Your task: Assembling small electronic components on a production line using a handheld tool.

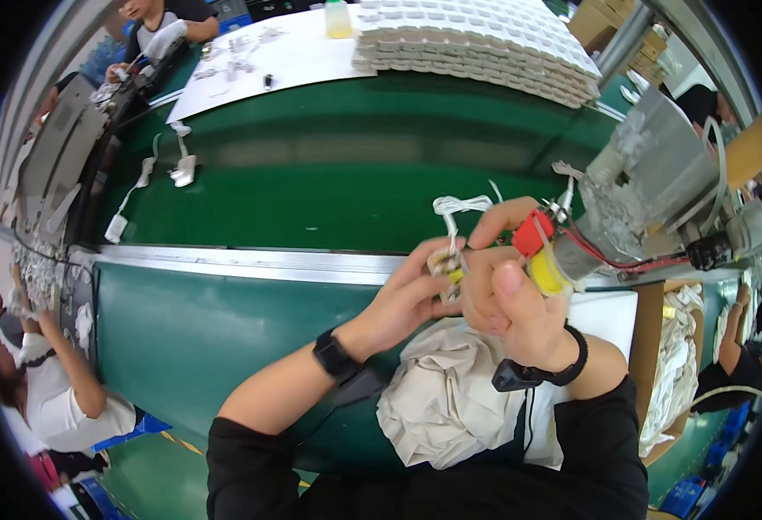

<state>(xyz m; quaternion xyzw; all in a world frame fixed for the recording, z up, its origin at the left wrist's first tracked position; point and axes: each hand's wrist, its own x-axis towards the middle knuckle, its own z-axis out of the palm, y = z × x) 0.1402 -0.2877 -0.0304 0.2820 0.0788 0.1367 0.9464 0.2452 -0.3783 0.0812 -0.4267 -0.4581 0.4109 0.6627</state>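
room: factory line, long green conveyor belt [329, 182] running across w/ a metal rail [251, 260] along its near edge, other ppl working around the edges

far side: white sheet [294, 52] at approx 12 o'clock w/ small bits scattered on it, yellowish bottle [338, 19] standing on it, and a big stack of white moulded trays [485, 43] just to its right

belt: couple of white plug-type parts w/ cords [181, 169] lying loose at approx 10 o'clock, well apart from the hands

left hand: [402, 299] fingers curled in narrow, pinching a small beige part w/ yellow bit [447, 264] at the fingertips; black watch on the wrist

right hand: [511, 303] touching the same small part from the other side, thumb up, forefinger bent over a red clip [532, 232]; black band on the wrist. can't tell exactly how tight its grip is

white wire: [459, 206] looped bundle sticking up from the small part, just above both hands

yellow roll: [547, 273] right beside the right thumb, at approx 3 o'clock of the hands, touching or nearly, can't tell

machine: grey metal fixture [649, 182] at approx 2 o'clock, red + black wires running off it toward the red clip

lap: crumpled beige cloth [450, 399] directly under the hands at 6 o'clock

co-workers: one person in white [60, 390] low at 8 o'clock, another's gloved hands [160, 39] busy at 11 o'clock
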